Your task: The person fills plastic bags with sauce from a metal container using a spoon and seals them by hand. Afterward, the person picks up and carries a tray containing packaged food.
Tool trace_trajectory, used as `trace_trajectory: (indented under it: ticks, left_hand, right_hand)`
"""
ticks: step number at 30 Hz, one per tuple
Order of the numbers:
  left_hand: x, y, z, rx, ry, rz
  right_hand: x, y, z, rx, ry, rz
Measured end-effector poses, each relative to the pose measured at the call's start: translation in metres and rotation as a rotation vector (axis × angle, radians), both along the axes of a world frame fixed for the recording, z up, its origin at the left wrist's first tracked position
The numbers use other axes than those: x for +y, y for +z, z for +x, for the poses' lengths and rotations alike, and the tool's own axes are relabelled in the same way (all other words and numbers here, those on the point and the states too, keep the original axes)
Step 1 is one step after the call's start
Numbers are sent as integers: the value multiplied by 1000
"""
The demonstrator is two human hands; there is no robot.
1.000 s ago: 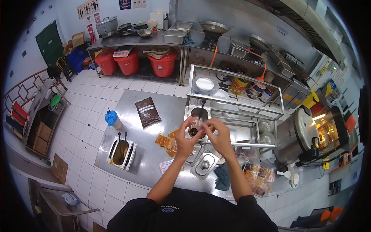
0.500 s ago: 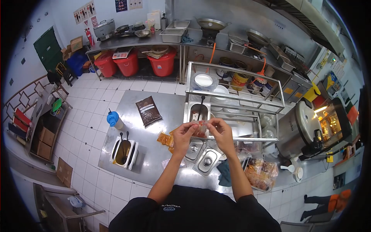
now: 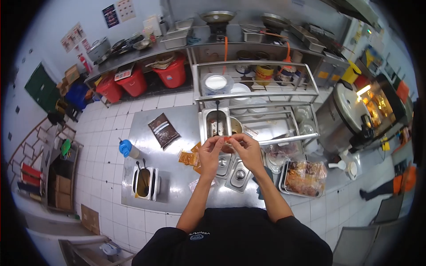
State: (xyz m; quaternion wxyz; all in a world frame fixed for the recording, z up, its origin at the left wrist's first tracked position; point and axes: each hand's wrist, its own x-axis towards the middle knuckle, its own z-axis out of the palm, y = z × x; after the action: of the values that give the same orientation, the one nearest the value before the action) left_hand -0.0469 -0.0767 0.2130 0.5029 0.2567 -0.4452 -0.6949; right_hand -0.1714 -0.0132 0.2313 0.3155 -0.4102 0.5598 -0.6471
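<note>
Between my two hands is a small clear plastic bag [image 3: 227, 146] with something red at its top. My left hand [image 3: 211, 154] pinches one side of it and my right hand [image 3: 246, 153] the other, fingertips almost meeting. Just beyond them stands a steel pan [image 3: 205, 122] with dark sauce and a black-handled ladle [image 3: 217, 104]. Beneath my wrists are two lidded steel containers, one with its lid [image 3: 240, 174] plainly visible. Orange sauce packets [image 3: 188, 158] lie to the left of my left hand.
A steel rack [image 3: 257, 101] rises on the table's far side. On the left are a dark brown bag [image 3: 163, 131], a blue-capped bottle [image 3: 128, 149] and a sauce container with ladles [image 3: 143, 182]. A tray of wrapped food [image 3: 304, 178] and a large cooker [image 3: 336, 119] stand right.
My head view has turned, shifting the surroundings. Both hands still pinch the plastic bag; its red part now shows between my fingertips and less of the bag is visible below.
</note>
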Motion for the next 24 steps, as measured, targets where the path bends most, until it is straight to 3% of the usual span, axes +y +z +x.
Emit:
trace_trajectory:
  ticks: [6,8,16,18,22,24]
  left_hand:
    - [12,-27,1,-117,-165,-52]
    - [17,-46,2,-175,-111,-113]
    - [46,-84,-7,-244,-289,96]
    - [54,-82,-12,-230,-379,-23]
    - [70,-96,-22,-301,-558,-27]
    - [77,-100,-24,-320,-571,-64]
  right_hand:
    - [27,-12,2,133,-71,11]
    - [38,-29,-1,163,-78,87]
    - [90,-64,-10,74,-174,182]
    - [104,-66,-16,28,-178,219]
    - [140,-91,-41,119,-173,255]
    - [161,-83,-54,-18,-202,251]
